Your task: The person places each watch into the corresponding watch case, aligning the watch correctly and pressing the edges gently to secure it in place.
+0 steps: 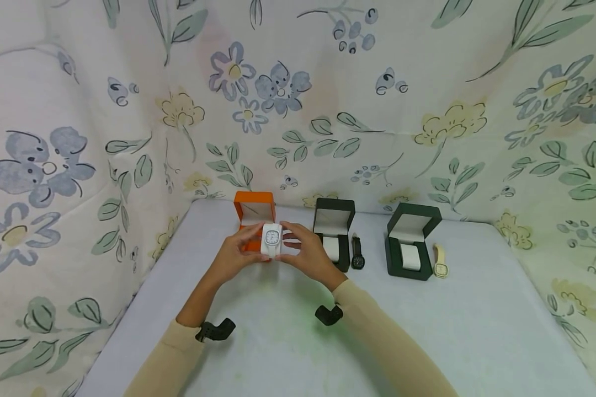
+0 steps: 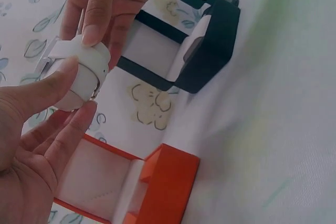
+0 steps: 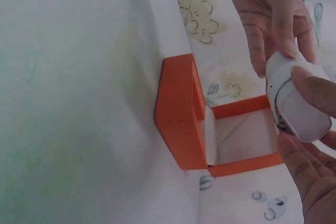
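A white watch (image 1: 272,237) wrapped round a white cushion is held up in front of an open orange box (image 1: 254,199). My left hand (image 1: 234,255) pinches one end of the cushion between thumb and fingers, and my right hand (image 1: 309,255) pinches the other end. Both wrist views show the white cushion (image 2: 84,80) with the strap round it and both thumbs pressing on it. In the right wrist view the box (image 3: 178,114) stands below the hands, its lid raised; the part of its inside that shows has no cushion.
Right of the hands stands an open black box (image 1: 335,207) with a white cushion, a black watch (image 1: 357,260) beside it. Farther right are an open dark green box (image 1: 409,270) and a gold watch (image 1: 441,269). A floral curtain (image 1: 318,160) hangs behind the white table (image 1: 288,342).
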A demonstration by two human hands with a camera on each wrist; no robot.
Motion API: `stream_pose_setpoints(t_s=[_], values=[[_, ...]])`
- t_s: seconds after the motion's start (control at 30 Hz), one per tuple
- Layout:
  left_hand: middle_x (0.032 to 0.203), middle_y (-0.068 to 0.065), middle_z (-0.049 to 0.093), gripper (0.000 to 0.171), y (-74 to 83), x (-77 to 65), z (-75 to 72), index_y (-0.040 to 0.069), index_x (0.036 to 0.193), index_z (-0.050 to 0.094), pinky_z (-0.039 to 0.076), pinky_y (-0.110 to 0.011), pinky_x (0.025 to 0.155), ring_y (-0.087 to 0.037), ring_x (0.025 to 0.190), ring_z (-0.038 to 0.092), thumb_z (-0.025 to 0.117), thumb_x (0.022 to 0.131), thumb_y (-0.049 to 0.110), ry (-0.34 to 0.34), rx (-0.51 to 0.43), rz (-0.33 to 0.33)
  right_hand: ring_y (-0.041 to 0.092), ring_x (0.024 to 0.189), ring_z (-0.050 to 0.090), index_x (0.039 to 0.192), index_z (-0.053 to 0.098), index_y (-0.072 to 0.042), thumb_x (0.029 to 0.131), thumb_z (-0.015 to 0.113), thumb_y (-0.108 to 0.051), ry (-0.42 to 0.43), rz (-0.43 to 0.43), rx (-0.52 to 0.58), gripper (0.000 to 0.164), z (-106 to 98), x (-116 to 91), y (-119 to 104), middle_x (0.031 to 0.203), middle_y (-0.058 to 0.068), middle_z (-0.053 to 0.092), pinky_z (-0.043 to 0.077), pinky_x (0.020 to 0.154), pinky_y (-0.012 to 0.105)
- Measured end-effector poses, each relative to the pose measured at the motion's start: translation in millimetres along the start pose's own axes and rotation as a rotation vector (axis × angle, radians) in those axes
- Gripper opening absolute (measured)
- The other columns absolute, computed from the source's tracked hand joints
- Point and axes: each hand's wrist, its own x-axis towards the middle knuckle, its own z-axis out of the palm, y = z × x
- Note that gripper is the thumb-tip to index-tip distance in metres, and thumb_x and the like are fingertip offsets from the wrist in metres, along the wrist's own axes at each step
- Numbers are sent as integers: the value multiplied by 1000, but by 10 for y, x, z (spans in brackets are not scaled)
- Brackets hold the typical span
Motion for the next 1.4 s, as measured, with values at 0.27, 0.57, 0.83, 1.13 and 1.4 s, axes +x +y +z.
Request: stream_pose_setpoints(t_s=[0.27,0.57,0.83,1.13,1.4], values=[[145,-10,55,76,-116,-28,-69,8,152,48,59,-36,90,-34,122,56,82,84,6,28,52,1,28,119,62,149,47,-1,80,86,-6,-23,26,-40,80,101,92,35,141,12,56,56,97,39],[151,-8,48,76,-199,9,-150,12,153,46,57,-43,95,-33,133,50,80,85,1,31,65,-22,32,120,62,150,47,-3,81,84,-1,-17,27,-6,79,188,193,73,141,14,55,56,97,40],[158,-18,40,77,-273,31,-200,7,155,42,46,-62,103,-41,139,43,76,86,-5,25,75,4,34,121,60,152,45,-5,83,84,-6,-36,67,-13,79,259,284,170,142,14,54,55,98,48],[159,-16,38,73,-354,34,-287,8,154,43,50,-60,100,-40,133,49,77,90,4,24,126,-57,37,120,59,151,45,-2,83,84,-9,-46,112,-24,78,325,349,206,142,14,54,54,99,49],[150,-10,50,74,-392,62,-350,13,153,47,42,-62,109,-36,122,58,80,87,4,23,140,-45,35,119,61,150,46,-1,83,85,-10,-47,106,-25,78,367,389,247,139,15,56,55,99,46]])
